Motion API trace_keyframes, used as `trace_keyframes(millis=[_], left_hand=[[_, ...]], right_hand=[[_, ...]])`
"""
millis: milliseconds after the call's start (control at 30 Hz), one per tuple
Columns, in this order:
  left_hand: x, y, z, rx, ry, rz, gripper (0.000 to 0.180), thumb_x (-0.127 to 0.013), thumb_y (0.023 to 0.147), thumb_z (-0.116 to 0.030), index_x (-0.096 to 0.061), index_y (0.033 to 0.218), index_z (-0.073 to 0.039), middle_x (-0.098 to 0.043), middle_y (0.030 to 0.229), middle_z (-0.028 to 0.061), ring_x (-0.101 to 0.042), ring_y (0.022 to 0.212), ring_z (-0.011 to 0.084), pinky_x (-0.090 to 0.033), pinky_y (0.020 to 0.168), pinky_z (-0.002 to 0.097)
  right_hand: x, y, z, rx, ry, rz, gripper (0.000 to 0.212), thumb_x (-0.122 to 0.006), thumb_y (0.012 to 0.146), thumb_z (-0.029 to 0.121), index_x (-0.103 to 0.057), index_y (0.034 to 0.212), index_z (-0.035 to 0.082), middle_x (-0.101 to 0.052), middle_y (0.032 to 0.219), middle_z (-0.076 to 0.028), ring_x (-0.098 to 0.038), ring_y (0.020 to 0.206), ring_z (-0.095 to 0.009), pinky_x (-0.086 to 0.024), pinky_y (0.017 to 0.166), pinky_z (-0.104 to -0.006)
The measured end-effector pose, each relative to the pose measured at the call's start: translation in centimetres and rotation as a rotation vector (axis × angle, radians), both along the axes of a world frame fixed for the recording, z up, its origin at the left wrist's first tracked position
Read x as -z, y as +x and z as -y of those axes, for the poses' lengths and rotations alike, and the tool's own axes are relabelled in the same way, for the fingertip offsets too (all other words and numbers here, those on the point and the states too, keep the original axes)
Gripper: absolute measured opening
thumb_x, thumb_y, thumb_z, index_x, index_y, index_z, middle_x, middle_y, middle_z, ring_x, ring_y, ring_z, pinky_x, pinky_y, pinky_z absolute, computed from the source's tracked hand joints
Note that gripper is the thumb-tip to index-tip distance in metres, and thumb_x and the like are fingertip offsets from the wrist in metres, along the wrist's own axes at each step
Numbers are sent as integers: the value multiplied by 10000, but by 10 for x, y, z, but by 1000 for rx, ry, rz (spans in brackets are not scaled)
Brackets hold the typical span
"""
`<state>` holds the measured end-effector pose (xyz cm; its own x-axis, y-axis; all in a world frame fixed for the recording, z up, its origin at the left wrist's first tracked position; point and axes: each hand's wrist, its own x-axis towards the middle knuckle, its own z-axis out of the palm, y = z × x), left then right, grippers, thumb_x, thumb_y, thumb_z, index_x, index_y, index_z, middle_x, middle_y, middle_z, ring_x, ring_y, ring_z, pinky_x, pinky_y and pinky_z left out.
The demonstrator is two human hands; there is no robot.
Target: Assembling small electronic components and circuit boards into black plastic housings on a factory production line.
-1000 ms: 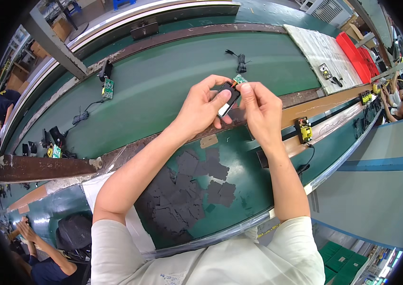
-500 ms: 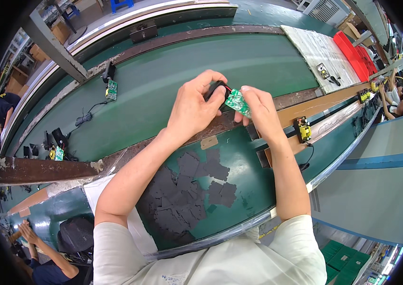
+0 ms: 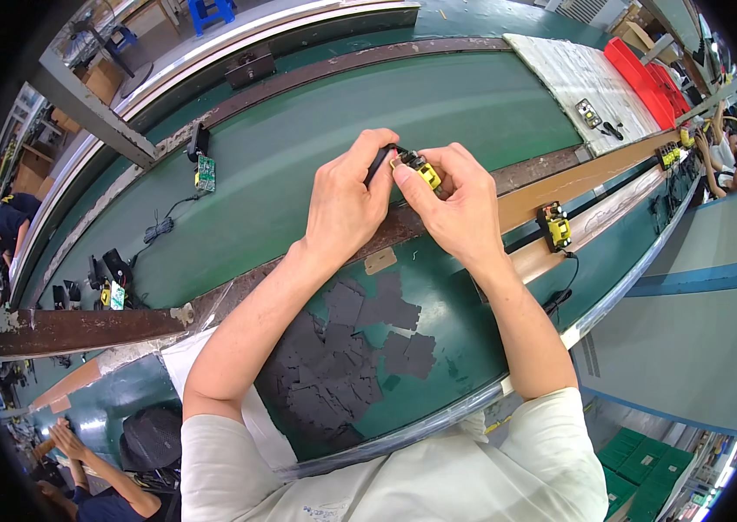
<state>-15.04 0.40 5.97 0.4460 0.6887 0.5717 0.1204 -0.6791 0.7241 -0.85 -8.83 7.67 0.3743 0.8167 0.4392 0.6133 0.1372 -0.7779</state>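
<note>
Working above the near edge of a green conveyor belt (image 3: 299,130), over a green table (image 3: 451,317). Wearing a pale shirt (image 3: 403,487) with print (image 3: 326,511) too small to read. Having dark sheets (image 3: 333,370) spread between the forearms on that table. Gripping in the left hand (image 3: 346,193) a black casing (image 3: 378,163), mostly hidden; pinching in the right hand (image 3: 457,200), just beside it, a circuit board (image 3: 427,174) with yellow-wrapped parts.

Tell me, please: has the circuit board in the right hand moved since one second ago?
Yes: the circuit board has moved closer to the near brown rail and been turned over.
</note>
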Motion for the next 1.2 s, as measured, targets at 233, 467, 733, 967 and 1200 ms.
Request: trace_keyframes(millis=[233, 467, 733, 967, 1200], left_hand=[[-2, -3, 16, 221, -377, 111, 317, -671, 1021, -21, -594, 1329, -25, -767, 1018, 142, -736, 885, 182, -575, 726, 321], [5, -4, 18, 442, -755, 404, 380, -676, 1054, -63, -526, 1400, -21, -749, 1143, 117, -716, 992, 144, -591, 798, 287], [1, -6, 3, 383, -814, 461, 414, -676, 1087, -164, -525, 1441, -13, -730, 1160, 114, -696, 1001, 139, -575, 859, 295], [3, -7, 5, 505, -828, 388, 492, -656, 1108, -257, -524, 1533, -46, -722, 1208, 112, -691, 1093, 167, -581, 936, 338], [3, -7, 8, 518, -776, 424, 465, -639, 1119, -226, -538, 1530, -35, -720, 1223, 121, -696, 1096, 179, -589, 935, 349]], right_hand=[[1, -1, -3, 63, 4, -74, 260, -846, 955, 187, -766, 1070, -32, -580, 854, -10, -538, 710, -70, -455, 611, -274], [8, -9, 2, 82, 53, 156, 385, -841, 931, 224, -726, 1200, -27, -685, 967, -138, -681, 754, -222, -531, 633, -360], [2, -17, 3, -236, -65, -507, 538, -736, 1058, 183, -563, 1539, 16, -706, 1111, -54, -644, 725, -79, -484, 547, -229], [-1, -18, 3, -317, -75, -624, 550, -659, 1099, 156, -489, 1603, 17, -711, 1146, -48, -638, 741, -67, -480, 567, -207], [-2, -13, 5, -278, -111, -578, 538, -657, 1071, 47, -511, 1588, 17, -721, 1107, -31, -575, 717, -49, -487, 565, -220]])
